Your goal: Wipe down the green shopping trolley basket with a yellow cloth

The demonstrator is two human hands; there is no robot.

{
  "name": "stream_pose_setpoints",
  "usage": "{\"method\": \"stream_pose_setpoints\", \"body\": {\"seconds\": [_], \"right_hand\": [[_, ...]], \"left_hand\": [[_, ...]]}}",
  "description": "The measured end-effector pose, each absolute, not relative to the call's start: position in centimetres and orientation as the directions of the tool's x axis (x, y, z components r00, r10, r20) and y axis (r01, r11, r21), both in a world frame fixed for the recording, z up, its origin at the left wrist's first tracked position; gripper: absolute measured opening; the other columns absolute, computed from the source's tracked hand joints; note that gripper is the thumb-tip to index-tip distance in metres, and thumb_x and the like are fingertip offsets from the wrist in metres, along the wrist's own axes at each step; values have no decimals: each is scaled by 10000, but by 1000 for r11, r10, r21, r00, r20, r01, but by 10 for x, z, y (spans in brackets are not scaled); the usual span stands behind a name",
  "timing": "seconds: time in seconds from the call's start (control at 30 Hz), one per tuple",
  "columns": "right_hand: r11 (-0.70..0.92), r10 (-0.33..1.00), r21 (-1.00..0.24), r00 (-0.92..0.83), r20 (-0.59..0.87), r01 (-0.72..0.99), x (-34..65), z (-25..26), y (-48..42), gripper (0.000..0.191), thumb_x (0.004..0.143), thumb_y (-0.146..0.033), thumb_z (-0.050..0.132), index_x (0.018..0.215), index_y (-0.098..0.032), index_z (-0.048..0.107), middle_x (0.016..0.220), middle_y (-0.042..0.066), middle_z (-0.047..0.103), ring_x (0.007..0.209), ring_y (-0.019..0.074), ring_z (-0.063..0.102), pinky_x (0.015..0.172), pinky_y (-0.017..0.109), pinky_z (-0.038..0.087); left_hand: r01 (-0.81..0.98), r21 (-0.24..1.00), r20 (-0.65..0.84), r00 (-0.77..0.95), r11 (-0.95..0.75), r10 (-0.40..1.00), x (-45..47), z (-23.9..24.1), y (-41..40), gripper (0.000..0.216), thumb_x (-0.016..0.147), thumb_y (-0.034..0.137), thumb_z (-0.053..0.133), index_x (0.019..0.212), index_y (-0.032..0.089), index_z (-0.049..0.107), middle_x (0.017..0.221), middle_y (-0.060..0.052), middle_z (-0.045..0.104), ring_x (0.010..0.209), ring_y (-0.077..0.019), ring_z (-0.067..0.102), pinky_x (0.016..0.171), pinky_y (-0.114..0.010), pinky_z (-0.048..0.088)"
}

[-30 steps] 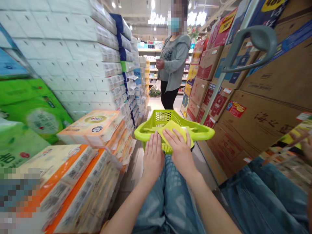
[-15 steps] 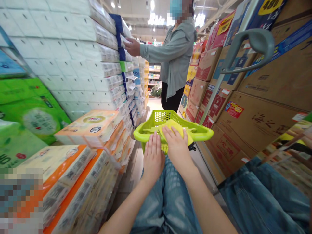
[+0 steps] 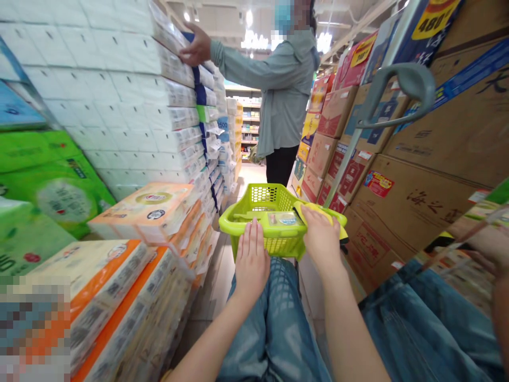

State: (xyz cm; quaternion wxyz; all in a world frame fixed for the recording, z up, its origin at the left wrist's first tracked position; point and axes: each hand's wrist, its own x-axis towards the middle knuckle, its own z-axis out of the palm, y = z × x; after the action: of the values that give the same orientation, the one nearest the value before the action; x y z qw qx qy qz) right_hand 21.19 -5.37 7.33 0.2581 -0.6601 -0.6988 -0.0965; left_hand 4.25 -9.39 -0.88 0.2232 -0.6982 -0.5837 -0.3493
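Observation:
A lime-green plastic shopping basket (image 3: 242, 227) with a perforated body stands at my knees. My left hand (image 3: 253, 254) rests against its near rim, fingers straight and laid flat, holding nothing. On the right part of that rim my right hand (image 3: 320, 233) presses a yellow cloth (image 3: 342, 232), which sticks out on both sides of my fingers. A small label (image 3: 287, 218) shows on the ledge behind the near rim. From the basket's right side a metal pole (image 3: 345, 159) rises to a grey loop handle (image 3: 425, 95).
Stacked tissue packs (image 3: 119, 111) line the left, with orange-and-white packs (image 3: 147, 204) lower and closer. Cardboard cartons (image 3: 429, 175) wall the right. A person in a grey-green jacket (image 3: 284, 90) stands ahead, one hand (image 3: 199, 46) on the tissue stack. A reflective panel (image 3: 445, 313) leans at lower right.
My right hand has slid the yellow cloth rightward along the rim, uncovering the label. My left hand stays on the rim. The person ahead has raised a hand higher on the stack.

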Motion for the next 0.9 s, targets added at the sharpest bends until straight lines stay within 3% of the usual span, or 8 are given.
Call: {"method": "stream_pose_setpoints", "body": {"seconds": [0.1, 0.3, 0.4, 0.53, 0.63, 0.73, 0.9], "right_hand": [[217, 844, -162, -102, 527, 963, 168, 70, -67, 585, 850, -6, 366, 1371, -218, 525, 1427, 85, 547, 1313, 281, 476, 1107, 580, 202], [464, 786, -133, -338, 519, 876, 137, 69, -81, 541, 886, -66, 397, 1379, -258, 511, 1462, 23, 513, 1353, 230, 432, 1155, 520, 161], [447, 793, -163, -305, 527, 880, 169, 68, -73, 644, 804, -1, 394, 1372, -277, 522, 1441, 0, 537, 1345, 190, 442, 1159, 463, 182], [220, 841, -274, -40, 539, 936, 218, 63, -58, 718, 707, 20, 402, 1346, -268, 558, 1395, 16, 583, 1307, 213, 481, 1134, 468, 217], [144, 808, -303, 65, 586, 942, 218, 56, -58, 713, 708, 18, 405, 1355, -245, 550, 1379, 42, 595, 1300, 240, 480, 1137, 503, 178], [205, 772, -262, 9, 635, 943, 184, 46, -72, 705, 750, 9, 404, 1398, -252, 496, 1430, 33, 549, 1342, 242, 426, 1158, 526, 100], [440, 721, -161, -240, 650, 883, 137, 35, -93, 679, 820, -28, 399, 1446, -290, 423, 1461, 23, 516, 1391, 204, 370, 1184, 509, 36]], "left_hand": [[973, 87, 752, 78, -216, 655, 41, -11, -93, 700, 886, 123, 405, 1535, 58, 150, 1564, -172, 321, 1479, -256, 231, 1170, -445, 317], [977, 48, 756, 102, -209, 646, 36, -14, -91, 675, 892, 121, 391, 1531, 53, 183, 1555, -163, 343, 1477, -255, 237, 1191, -443, 280], [975, 56, 745, 103, -215, 659, 37, -12, -91, 677, 901, 137, 399, 1534, 59, 172, 1562, -164, 326, 1474, -259, 249, 1180, -445, 297], [966, 97, 750, 88, -241, 656, 41, -9, -93, 677, 915, 160, 391, 1541, 78, 147, 1570, -166, 307, 1473, -256, 250, 1174, -447, 307], [960, 123, 754, 74, -251, 653, 43, -8, -94, 686, 917, 173, 391, 1543, 78, 128, 1571, -175, 299, 1477, -262, 235, 1170, -462, 312], [964, 114, 747, 76, -240, 661, 42, -10, -93, 698, 904, 159, 402, 1540, 65, 130, 1571, -179, 299, 1479, -267, 228, 1168, -468, 317], [976, 57, 737, 99, -208, 669, 37, -14, -91, 677, 885, 124, 399, 1523, 35, 193, 1566, -182, 311, 1485, -267, 207, 1185, -458, 291]]}}
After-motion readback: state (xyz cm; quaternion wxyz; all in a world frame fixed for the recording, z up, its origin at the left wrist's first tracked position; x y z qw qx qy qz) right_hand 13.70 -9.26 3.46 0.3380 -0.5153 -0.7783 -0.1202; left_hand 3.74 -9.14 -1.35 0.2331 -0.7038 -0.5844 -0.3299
